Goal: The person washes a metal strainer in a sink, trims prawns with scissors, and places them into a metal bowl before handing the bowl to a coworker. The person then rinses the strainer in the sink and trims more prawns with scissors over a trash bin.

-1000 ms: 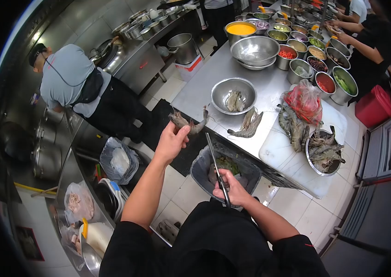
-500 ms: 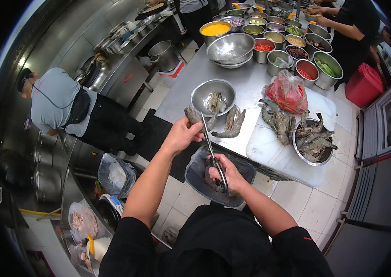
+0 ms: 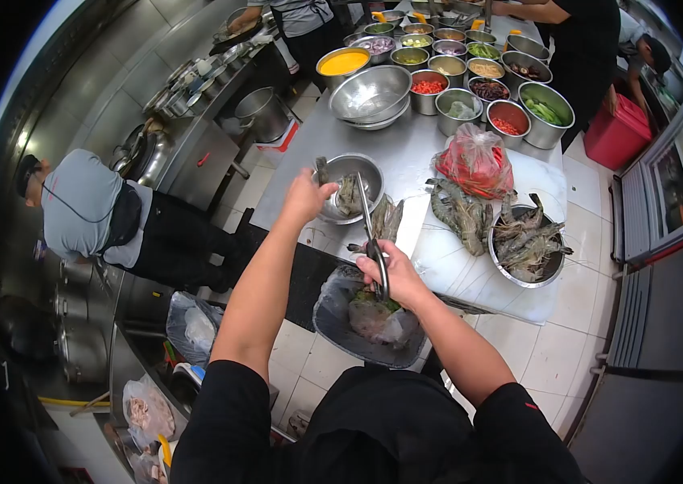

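Note:
My left hand (image 3: 308, 199) is at the left rim of a steel bowl (image 3: 376, 179), its fingers closed on a grey raw shrimp (image 3: 322, 170) that shows past the fingertips. Other shrimp (image 3: 349, 196) lie inside that bowl. In my right hand (image 3: 396, 276) is a pair of scissors (image 3: 370, 230) with dark handles, blades pointing up over the bowl's right side. Just right of the blades, more whole shrimp (image 3: 386, 219) rest on the steel table. Below my hands stands a lined waste bin (image 3: 333, 323) with scraps and plastic in it.
On the white cutting board (image 3: 462, 278) are a pile of shrimp (image 3: 460, 208), a bag of red peppers (image 3: 477, 165) and a bowl of shrimp (image 3: 528, 242). Several ingredient pots (image 3: 509, 121) crowd the table's far end. A co-worker (image 3: 87, 202) bends over at left; others work farther back.
My left hand has moved left and up with the shrimp, away from the scissor blades. The whole view has shifted, and the right hand still holds the scissors.

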### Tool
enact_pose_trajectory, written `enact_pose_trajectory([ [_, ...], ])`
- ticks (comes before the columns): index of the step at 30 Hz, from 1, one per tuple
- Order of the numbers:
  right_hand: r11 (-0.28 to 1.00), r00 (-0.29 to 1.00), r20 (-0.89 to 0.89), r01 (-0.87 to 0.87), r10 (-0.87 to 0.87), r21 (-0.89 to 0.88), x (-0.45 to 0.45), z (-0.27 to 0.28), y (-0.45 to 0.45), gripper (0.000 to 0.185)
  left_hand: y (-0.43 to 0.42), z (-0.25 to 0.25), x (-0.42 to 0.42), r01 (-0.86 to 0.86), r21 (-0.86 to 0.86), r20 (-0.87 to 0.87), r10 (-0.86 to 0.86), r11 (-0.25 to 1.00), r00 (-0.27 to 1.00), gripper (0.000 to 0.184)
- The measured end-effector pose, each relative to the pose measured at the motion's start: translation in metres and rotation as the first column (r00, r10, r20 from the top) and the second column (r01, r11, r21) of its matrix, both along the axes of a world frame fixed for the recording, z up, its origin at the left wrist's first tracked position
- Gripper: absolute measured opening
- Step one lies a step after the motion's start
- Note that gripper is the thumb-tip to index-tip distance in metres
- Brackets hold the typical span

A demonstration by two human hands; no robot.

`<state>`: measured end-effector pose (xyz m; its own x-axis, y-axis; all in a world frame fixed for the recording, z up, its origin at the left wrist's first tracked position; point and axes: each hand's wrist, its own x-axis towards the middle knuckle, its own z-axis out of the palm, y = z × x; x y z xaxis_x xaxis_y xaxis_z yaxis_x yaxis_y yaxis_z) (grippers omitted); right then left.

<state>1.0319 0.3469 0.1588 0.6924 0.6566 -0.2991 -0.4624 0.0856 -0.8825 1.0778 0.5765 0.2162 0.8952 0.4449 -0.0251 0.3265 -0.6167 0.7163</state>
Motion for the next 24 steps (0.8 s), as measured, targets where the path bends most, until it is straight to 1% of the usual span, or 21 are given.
enact_pose_trajectory([
  [1, 1.000, 0.999, 0.034, 0.025, -0.025, -0.008, 0.000, 0.004, -0.007, 0.058, -0.004, 0.004, -0.003, 0.019, 0.176, 0.070, -0.031, 0.984, 0.997, 0.030],
  [2, 0.997, 0.995, 0.102, 0.018, -0.010, -0.074, 0.003, 0.003, -0.017, 0.062, -0.010, 0.006, -0.006, 0.026, 0.346, 0.132, -0.076, 0.938, 0.988, 0.031],
  [4, 0.995, 0.986, 0.150, 0.086, -0.078, -0.044, 0.003, 0.000, -0.036, 0.064, -0.034, -0.006, -0.022, 0.223, 0.371, 0.155, -0.297, 0.902, 0.942, 0.029],
  [5, 0.993, 0.978, 0.179, 0.116, -0.110, -0.026, 0.005, 0.001, -0.044, 0.065, -0.057, -0.008, -0.034, 0.323, 0.335, 0.053, -0.360, 0.885, 0.931, 0.022],
  [6, 0.989, 0.962, 0.246, 0.136, -0.118, -0.060, 0.006, 0.003, -0.054, 0.066, -0.068, -0.026, -0.039, 0.489, 0.373, -0.099, -0.491, 0.788, 0.866, 0.021],
  [7, 0.985, 0.963, 0.220, 0.167, -0.154, -0.045, 0.004, 0.005, -0.062, 0.061, -0.086, -0.041, -0.042, 0.566, 0.388, -0.315, -0.473, 0.727, 0.823, 0.021],
  [8, 0.981, 0.958, 0.224, 0.191, -0.181, -0.025, 0.002, 0.005, -0.069, 0.059, -0.108, -0.044, -0.046, 0.515, 0.405, -0.372, -0.378, 0.756, 0.848, 0.029],
  [9, 0.976, 0.951, 0.229, 0.216, -0.209, -0.004, 0.001, 0.005, -0.074, 0.056, -0.113, -0.068, -0.042, 0.467, 0.452, -0.335, -0.341, 0.760, 0.879, 0.037],
  [11, 0.971, 0.948, 0.218, 0.238, -0.230, -0.010, -0.004, 0.006, -0.082, 0.054, -0.126, -0.084, -0.031, 0.341, 0.562, -0.205, -0.273, 0.754, 0.940, 0.038],
  [14, 0.969, 0.950, 0.201, 0.246, -0.240, -0.003, -0.011, -0.001, -0.088, 0.053, -0.131, -0.114, -0.016, 0.253, 0.670, -0.152, -0.205, 0.697, 0.967, 0.038],
  [15, 0.970, 0.951, 0.194, 0.245, -0.241, 0.002, -0.014, -0.003, -0.090, 0.054, -0.134, -0.109, -0.018, 0.298, 0.640, -0.216, -0.206, 0.709, 0.954, 0.039],
  [16, 0.976, 0.959, 0.194, 0.216, -0.206, -0.034, -0.016, -0.004, -0.093, 0.056, -0.136, -0.102, -0.020, 0.341, 0.608, -0.278, -0.209, 0.717, 0.937, 0.040],
  [17, 0.975, 0.956, 0.211, 0.217, -0.204, -0.040, -0.020, -0.005, -0.095, 0.055, -0.137, -0.096, -0.023, 0.382, 0.574, -0.340, -0.214, 0.724, 0.916, 0.040],
  [19, 0.974, 0.948, 0.243, 0.222, -0.204, -0.049, -0.031, -0.010, -0.096, 0.051, -0.130, -0.069, -0.045, 0.374, 0.399, -0.392, -0.213, 0.837, 0.895, 0.040],
  [20, 0.978, 0.957, 0.228, 0.198, -0.179, -0.062, -0.036, -0.006, -0.099, 0.054, -0.119, -0.061, -0.059, 0.361, 0.307, -0.415, -0.217, 0.880, 0.883, 0.040],
  [22, 0.987, 0.966, 0.217, 0.153, -0.139, -0.053, -0.046, -0.007, -0.099, 0.056, -0.080, -0.054, -0.092, 0.321, 0.010, -0.383, -0.293, 0.947, 0.876, 0.041],
  [23, 0.991, 0.970, 0.212, 0.127, -0.114, -0.049, -0.051, -0.008, -0.098, 0.057, -0.070, -0.031, -0.116, 0.087, -0.345, -0.373, -0.222, 0.934, 0.901, 0.035],
  [24, 0.992, 0.974, 0.218, 0.084, -0.063, -0.091, -0.056, -0.014, -0.096, 0.061, -0.053, -0.035, -0.143, -0.171, -0.650, -0.343, -0.085, 0.740, 0.935, 0.030],
])
